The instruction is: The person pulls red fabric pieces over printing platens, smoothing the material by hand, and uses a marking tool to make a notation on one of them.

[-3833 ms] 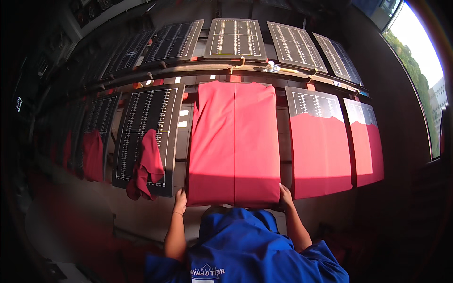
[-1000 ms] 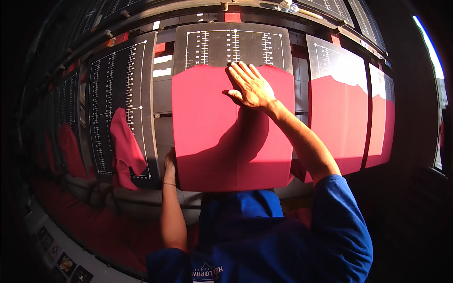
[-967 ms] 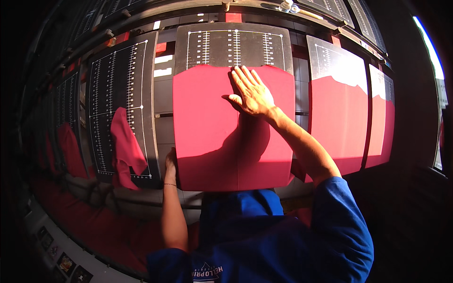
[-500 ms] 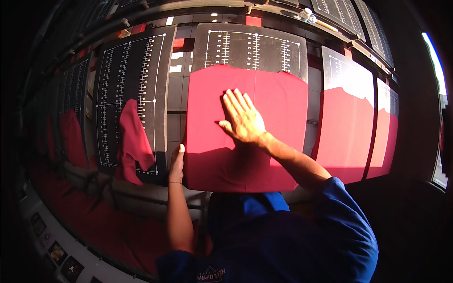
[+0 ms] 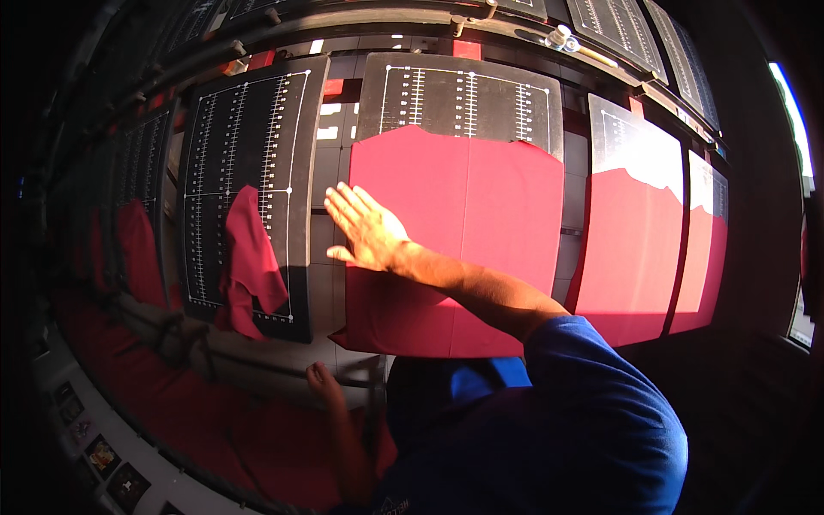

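Observation:
A red fabric piece (image 5: 498, 232) lies smooth over most of a dark board marked with white scales (image 5: 442, 90), leaving the board's far part bare. My right hand (image 5: 367, 227) is at the fabric's left edge, palm down, fingers stretched out past that edge; whether the palm presses on the cloth cannot be told. A small corner of fabric sticks out at the near left. Low in the shadow, just off that corner, is my left hand (image 5: 324, 384), apart from the cloth. Its fingers are dim and nothing is visible in them.
On the left, another marked board (image 5: 245, 154) carries a crumpled red cloth (image 5: 253, 257). To the right, more boards hold flat red fabric (image 5: 631, 249). A metal rail (image 5: 395, 19) runs behind the boards. Gaps separate neighbouring boards. Dark red material (image 5: 172, 395) lies below, at the lower left.
My right hand has slid left from the middle of the fabric to its left edge. My left hand has left the board's side and dropped nearer to me.

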Demonstrator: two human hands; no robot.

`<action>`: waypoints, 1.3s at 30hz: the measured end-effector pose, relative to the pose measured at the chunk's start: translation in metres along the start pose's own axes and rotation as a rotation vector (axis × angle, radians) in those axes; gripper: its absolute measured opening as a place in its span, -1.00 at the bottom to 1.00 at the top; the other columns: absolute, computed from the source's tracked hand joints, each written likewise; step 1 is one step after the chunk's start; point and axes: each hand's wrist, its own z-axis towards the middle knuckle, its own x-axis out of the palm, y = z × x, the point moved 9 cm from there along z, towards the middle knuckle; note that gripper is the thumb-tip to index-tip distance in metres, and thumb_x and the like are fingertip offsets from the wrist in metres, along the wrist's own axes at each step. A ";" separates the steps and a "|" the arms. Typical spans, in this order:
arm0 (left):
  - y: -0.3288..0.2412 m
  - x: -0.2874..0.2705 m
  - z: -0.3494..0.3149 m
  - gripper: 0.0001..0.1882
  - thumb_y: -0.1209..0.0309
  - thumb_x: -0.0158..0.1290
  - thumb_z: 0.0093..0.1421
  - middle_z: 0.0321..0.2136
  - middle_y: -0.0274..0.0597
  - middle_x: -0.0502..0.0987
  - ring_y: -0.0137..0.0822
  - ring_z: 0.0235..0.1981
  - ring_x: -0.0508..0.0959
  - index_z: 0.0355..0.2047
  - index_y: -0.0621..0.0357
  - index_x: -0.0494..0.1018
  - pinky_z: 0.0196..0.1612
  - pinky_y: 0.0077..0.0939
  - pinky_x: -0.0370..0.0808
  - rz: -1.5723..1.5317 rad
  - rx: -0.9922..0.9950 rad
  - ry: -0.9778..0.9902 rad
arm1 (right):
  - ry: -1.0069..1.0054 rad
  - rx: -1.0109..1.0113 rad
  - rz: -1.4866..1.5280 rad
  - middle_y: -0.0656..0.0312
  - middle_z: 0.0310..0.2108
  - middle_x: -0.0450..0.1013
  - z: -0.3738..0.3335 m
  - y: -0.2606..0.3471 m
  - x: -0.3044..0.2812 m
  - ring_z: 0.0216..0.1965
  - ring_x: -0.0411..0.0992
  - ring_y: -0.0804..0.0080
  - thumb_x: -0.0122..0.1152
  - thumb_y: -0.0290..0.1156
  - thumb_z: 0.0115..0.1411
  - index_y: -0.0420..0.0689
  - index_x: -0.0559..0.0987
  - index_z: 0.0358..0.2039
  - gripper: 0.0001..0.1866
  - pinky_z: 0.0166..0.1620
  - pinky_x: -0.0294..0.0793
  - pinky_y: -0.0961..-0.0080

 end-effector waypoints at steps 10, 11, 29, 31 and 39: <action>-0.203 0.187 -0.158 -0.23 0.00 -0.16 0.38 0.38 0.23 0.04 0.24 0.43 -0.07 0.36 0.40 0.06 0.40 0.20 -0.16 0.926 1.059 0.483 | -0.249 0.540 -0.139 -0.02 0.41 0.06 -0.110 -0.215 -0.079 0.45 -0.04 0.06 -0.20 0.20 0.36 -0.27 0.14 0.37 -0.15 0.44 -0.11 0.12; -0.218 0.208 -0.146 -0.18 -0.09 -0.19 0.36 0.42 0.09 0.00 0.19 0.45 -0.08 0.38 0.33 0.06 0.41 0.20 -0.25 0.921 1.092 0.492 | -0.288 0.682 -0.241 -0.05 0.40 0.09 -0.147 -0.256 -0.088 0.43 -0.01 0.01 -0.15 0.19 0.35 -0.29 0.15 0.37 -0.15 0.43 -0.09 0.10; -0.189 0.310 -0.330 -0.21 -0.17 -0.10 0.28 0.41 -0.15 0.11 -0.07 0.44 0.03 0.35 0.09 0.21 0.42 0.02 -0.03 0.737 1.756 1.074 | -0.291 0.503 -0.113 -0.10 0.39 0.07 -0.216 -0.284 -0.109 0.44 -0.05 -0.08 -0.11 0.14 0.36 -0.31 0.18 0.34 -0.19 0.42 -0.07 0.04; -0.200 0.304 -0.303 -0.19 -0.20 -0.06 0.24 0.39 -0.21 0.15 -0.09 0.44 0.04 0.35 0.04 0.23 0.41 0.01 0.00 0.798 1.787 1.013 | -0.301 0.564 -0.085 -0.12 0.39 0.06 -0.240 -0.249 -0.100 0.43 -0.06 -0.11 -0.08 0.11 0.36 -0.32 0.18 0.34 -0.20 0.42 -0.07 0.01; -0.391 0.319 0.014 -0.25 0.05 -0.16 0.40 0.44 0.03 -0.05 0.05 0.46 -0.08 0.41 0.29 -0.03 0.45 -0.04 -0.09 0.688 1.289 0.217 | 0.148 0.666 0.092 0.01 0.43 0.03 -0.332 0.019 -0.006 0.48 -0.13 0.05 0.01 0.14 0.29 -0.22 0.19 0.37 -0.17 0.44 -0.19 -0.02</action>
